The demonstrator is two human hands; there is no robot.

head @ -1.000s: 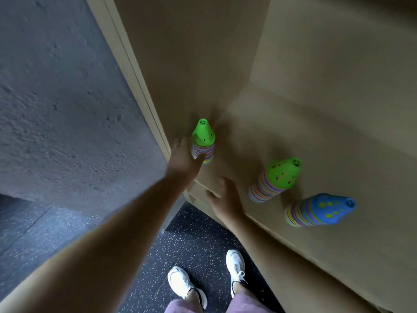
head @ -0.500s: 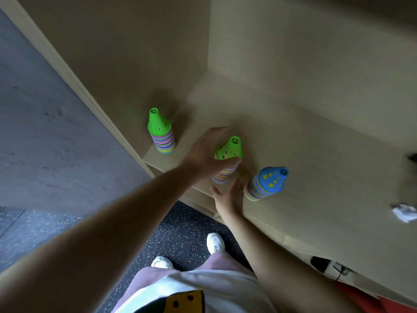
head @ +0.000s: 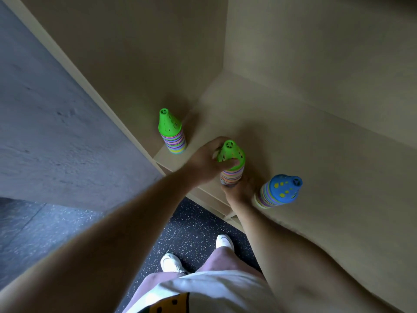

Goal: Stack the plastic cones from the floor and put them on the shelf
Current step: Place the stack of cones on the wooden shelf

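Observation:
Three stacks of striped plastic cones stand on the wooden shelf. The left stack, topped by a green cone, stands free near the shelf's side panel. My left hand grips the green top of the middle stack, thumb across its front. My right hand holds the striped base of that same stack from below. The right stack, topped by a blue cone with yellow dots, leans right beside my right hand.
The shelf's side panel rises at left, its back wall behind the stacks. A grey wall lies left of the unit. Below is dark speckled floor with my white shoes.
My left hand left the left stack and closed round the middle stack's green top. My right hand moved from the shelf edge to that stack's base.

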